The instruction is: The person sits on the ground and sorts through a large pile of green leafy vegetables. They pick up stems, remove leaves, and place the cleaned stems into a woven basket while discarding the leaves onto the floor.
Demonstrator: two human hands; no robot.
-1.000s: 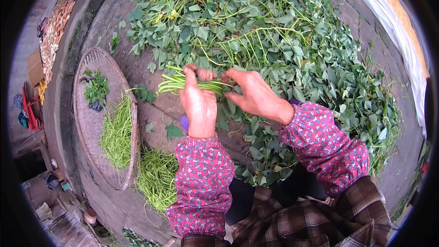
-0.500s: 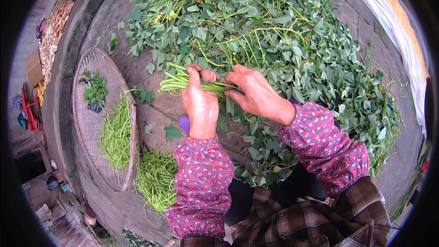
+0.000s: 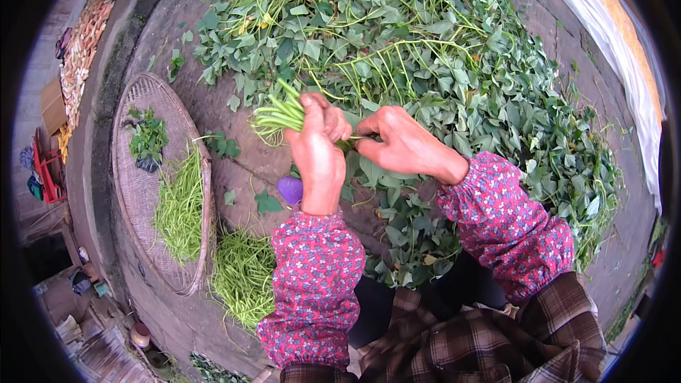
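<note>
My left hand (image 3: 319, 149) is closed round a bunch of green leaf stems (image 3: 278, 118), whose pale cut ends fan out to the left. Close on its right, my right hand (image 3: 408, 143) pinches a thin green stem at the other side of the bunch. The fingertips hide most of that stem. Beyond both hands spreads a big heap of leafy green vines (image 3: 369, 35), with more leaves below and to the right of my hands.
To the left lies a shallow woven basket (image 3: 138, 206) holding stripped stems (image 3: 181, 206) and a small leafy bunch (image 3: 148, 140). Beside it is another pile of stems (image 3: 242, 276) on the ground. A purple object (image 3: 290, 189) shows beside my left wrist. White sheeting (image 3: 603, 35) runs along the right.
My left hand has turned, and the stem ends now tilt upward more. My right hand has shifted slightly down and right, still pinching close to the bunch.
</note>
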